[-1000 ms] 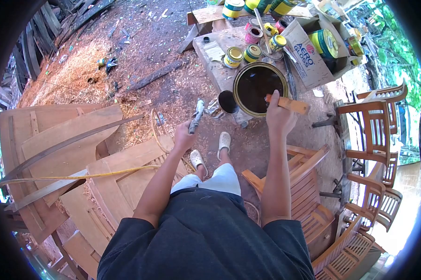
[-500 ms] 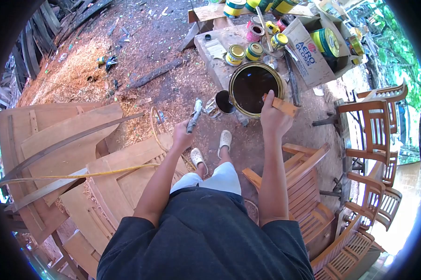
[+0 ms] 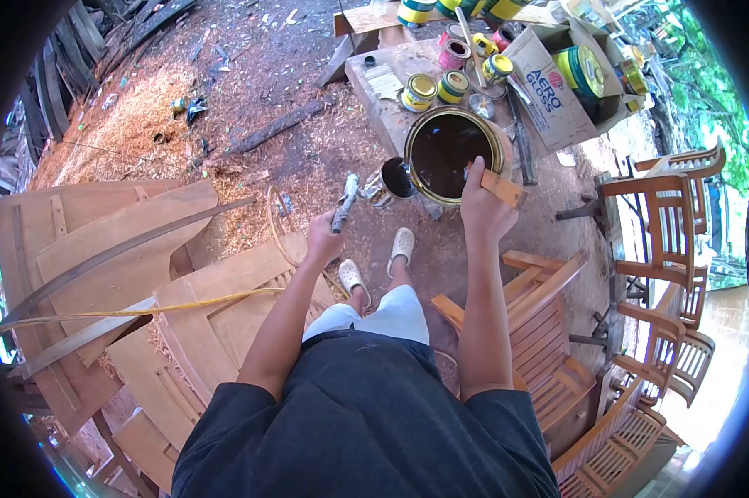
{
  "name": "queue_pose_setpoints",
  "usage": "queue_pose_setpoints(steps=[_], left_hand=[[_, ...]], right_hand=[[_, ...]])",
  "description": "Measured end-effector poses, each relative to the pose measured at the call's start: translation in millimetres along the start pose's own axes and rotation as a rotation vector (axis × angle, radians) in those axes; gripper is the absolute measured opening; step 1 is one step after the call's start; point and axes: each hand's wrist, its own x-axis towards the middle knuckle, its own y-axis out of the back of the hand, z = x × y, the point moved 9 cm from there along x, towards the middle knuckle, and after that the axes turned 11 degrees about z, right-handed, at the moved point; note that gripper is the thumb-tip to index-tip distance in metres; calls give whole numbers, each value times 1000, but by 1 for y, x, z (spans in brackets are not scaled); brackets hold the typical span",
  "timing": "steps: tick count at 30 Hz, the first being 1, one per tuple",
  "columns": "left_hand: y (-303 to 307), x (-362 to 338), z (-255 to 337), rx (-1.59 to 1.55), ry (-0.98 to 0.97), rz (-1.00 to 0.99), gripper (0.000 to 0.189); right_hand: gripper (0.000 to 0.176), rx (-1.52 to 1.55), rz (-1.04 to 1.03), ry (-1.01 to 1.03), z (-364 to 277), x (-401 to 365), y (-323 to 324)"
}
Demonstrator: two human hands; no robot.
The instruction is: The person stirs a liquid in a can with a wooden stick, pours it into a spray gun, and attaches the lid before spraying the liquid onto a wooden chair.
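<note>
Flat wooden piece sits in right grip, thumb and fingers closed on it, at near-right rim of open can of dark liquid. Left grip is wrapped round grey metallic tool, apart from can. Can is at near end of bench, yellow-labelled tins just beyond.

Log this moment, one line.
left hand: holds grey tool | right hand: holds wood piece, overlapping open can in view | can: dark inside
</note>
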Motion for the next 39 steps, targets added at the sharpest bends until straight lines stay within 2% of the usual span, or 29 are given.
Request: queue_pose_setpoints(steps=[11, 20, 39], left_hand=[[-1, -1, 1, 6, -21, -5, 15], [0, -1, 2, -2, -30, 22, 16], [0, -4, 0, -1, -4, 23, 22]], right_hand=[[45, 4, -1, -16, 1, 0, 0], [46, 23, -92, -76, 2, -1, -4], [46, 47, -79, -83, 4, -5, -5]])
